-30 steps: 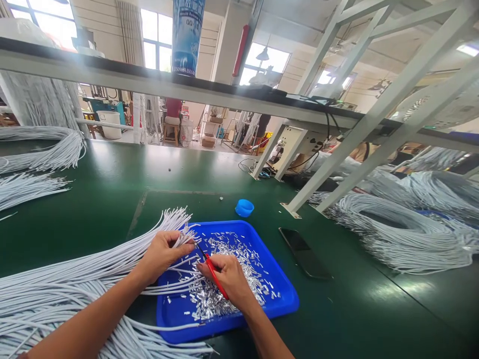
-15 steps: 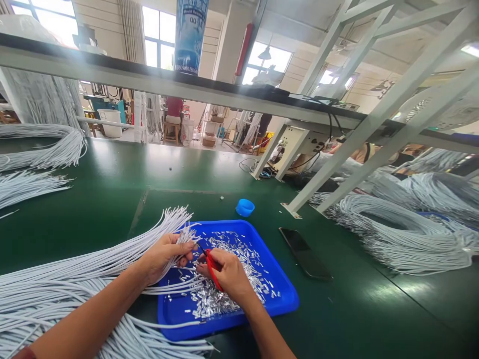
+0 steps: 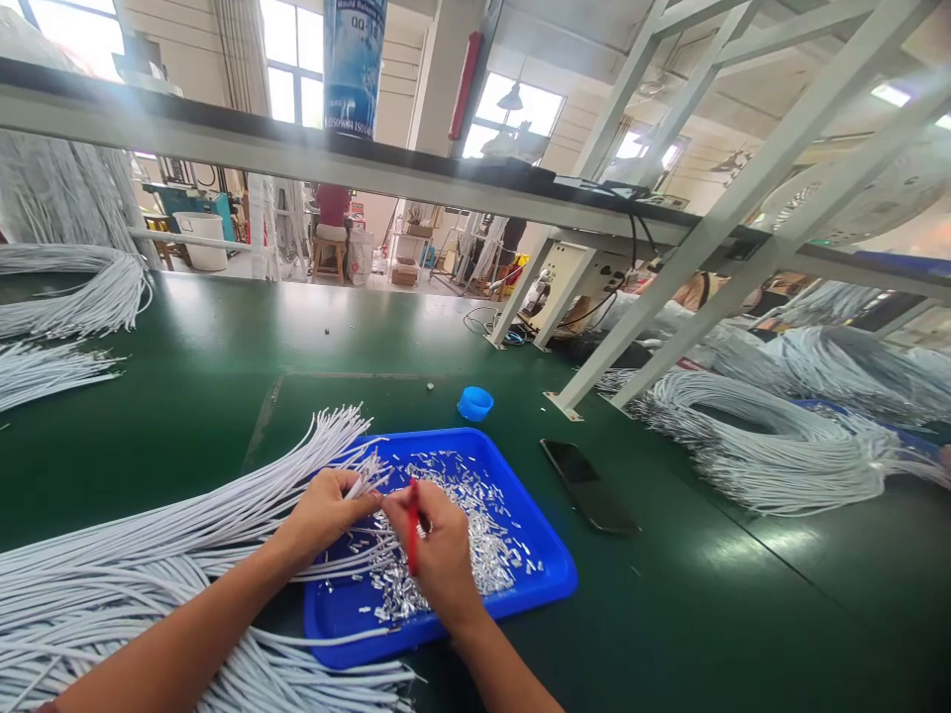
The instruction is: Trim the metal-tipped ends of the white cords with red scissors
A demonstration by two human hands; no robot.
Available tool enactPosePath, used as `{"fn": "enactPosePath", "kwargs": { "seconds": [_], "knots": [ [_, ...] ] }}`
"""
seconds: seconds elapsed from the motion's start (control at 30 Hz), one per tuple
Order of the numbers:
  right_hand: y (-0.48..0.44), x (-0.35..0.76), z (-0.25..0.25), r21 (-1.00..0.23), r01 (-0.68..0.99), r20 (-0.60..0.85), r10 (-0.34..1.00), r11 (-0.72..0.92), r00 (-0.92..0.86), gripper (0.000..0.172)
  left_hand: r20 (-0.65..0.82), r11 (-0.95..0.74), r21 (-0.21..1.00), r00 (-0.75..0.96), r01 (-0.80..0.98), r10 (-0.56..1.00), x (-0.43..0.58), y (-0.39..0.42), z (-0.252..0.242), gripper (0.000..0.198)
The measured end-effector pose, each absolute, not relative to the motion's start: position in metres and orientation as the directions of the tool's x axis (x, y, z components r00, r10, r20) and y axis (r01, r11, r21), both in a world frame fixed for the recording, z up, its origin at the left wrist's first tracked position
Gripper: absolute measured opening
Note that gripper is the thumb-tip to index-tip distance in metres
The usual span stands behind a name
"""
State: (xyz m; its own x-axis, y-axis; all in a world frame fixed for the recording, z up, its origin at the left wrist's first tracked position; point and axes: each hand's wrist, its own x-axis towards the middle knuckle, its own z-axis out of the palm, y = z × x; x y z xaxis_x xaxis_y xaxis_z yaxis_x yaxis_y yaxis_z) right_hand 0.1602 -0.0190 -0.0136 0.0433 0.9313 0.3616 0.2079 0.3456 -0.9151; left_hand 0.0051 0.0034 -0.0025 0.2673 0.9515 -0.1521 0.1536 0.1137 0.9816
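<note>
My left hand [image 3: 334, 505] is closed around the ends of several white wires [image 3: 223, 510], above the left side of a blue tray [image 3: 529, 594]. In my right hand [image 3: 440, 543] is a small red-handled tool [image 3: 413, 530], its handle pointing up and its working end hidden. The fingertips of both hands meet near the wire ends. Beneath them, many small shiny metal pieces [image 3: 482, 550] lie scattered and heaped in the tray. More white wires [image 3: 149, 614] pass under my left forearm, some with their ends over the tray's rim.
A blue cap [image 3: 475, 403] and a black phone [image 3: 590, 487] lie on the green table [image 3: 669, 614]. Coiled wire bundles [image 3: 788, 426] are at the right, others [image 3: 81, 297] at the far left. A metal frame [image 3: 639, 307] stands behind, with a blue can [image 3: 354, 69] on its shelf.
My right hand has come closer to my left fingertips, and the red handle has turned from slanted to nearly upright. The whole view has shifted slightly.
</note>
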Motion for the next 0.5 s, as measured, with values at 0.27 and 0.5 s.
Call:
{"fn": "enactPosePath", "kwargs": {
  "seconds": [0.27,0.5],
  "knots": [
    [-0.006,0.191,-0.006,-0.839,0.489,0.195,0.971,0.24,-0.141,0.028,-0.094,0.12,0.99,0.287,-0.076,0.953,0.0,0.006,0.005,0.032],
    [-0.01,0.189,-0.001,-0.633,0.718,0.177,0.957,0.289,-0.23,0.043,-0.095,0.115,0.988,0.173,-0.107,0.98,0.0,0.007,0.009,0.03]
  ]
}}
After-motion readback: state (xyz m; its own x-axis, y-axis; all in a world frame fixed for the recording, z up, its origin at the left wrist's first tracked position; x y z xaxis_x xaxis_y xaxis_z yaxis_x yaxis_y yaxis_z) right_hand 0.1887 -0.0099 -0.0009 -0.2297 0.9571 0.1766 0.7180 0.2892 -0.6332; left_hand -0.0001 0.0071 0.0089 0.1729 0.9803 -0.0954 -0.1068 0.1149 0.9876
